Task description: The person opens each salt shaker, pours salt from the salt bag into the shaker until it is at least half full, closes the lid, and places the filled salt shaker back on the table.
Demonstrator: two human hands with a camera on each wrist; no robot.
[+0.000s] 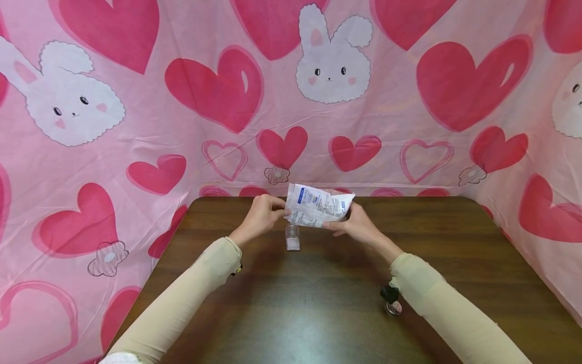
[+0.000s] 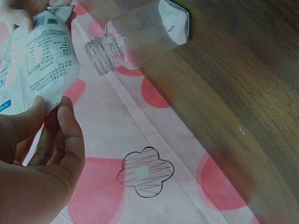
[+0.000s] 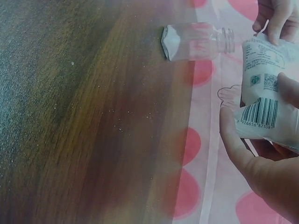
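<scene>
At the middle of the head view, a white printed bag is held between two hands, above the dark table. The left hand, at the bag's left, pinches its edge between thumb and fingers; the right hand, at its right, grips the other end, with the thumb on the face turned to the camera (some fingers are hidden behind the bag, so one cannot tell how they lie). Just below the bag's left end stands a clear bottle, upright, with white powder at its bottom; the left wrist view shows its threaded mouth uncovered, near the bag but not touching it. Neither hand touches the bottle.

The bag looks soft and thin, and would probably sag wherever no finger supports it. It seems light enough for fingertips; the left edge and the fuller body at the right are sensible places to hold. The bottle seems stiff, smooth and perhaps a little slippery, so its body below the neck would give the safest grip. Toward the lower right of the frame, near the right sleeve, a perforated lid lies on the table, well apart from the bag.
</scene>
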